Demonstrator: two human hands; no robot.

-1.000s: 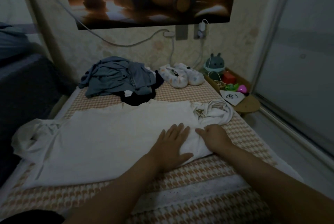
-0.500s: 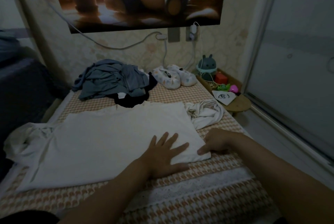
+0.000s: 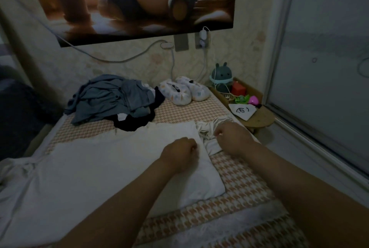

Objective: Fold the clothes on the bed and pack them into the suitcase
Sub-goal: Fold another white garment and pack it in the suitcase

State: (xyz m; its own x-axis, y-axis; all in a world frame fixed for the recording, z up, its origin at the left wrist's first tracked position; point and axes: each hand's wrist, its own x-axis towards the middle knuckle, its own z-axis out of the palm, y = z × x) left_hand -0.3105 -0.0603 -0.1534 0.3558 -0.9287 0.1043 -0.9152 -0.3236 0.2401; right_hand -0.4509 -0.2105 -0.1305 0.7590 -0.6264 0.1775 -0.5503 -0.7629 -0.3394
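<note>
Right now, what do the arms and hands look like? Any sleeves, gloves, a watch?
Both are bare. The left hand and right hand wear no gloves, and no sleeve shows on either arm up to the picture's edge. No watch or bracelet shows on either wrist. The light is too dim to tell about rings.

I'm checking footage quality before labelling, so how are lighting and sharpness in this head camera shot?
Head view: dim and underexposed; the white shirt spread on the orange houndstooth bed cover is the brightest area; the left hand and right hand look slightly soft; the wide-angle lens tilts the pale door frame at right.
</note>
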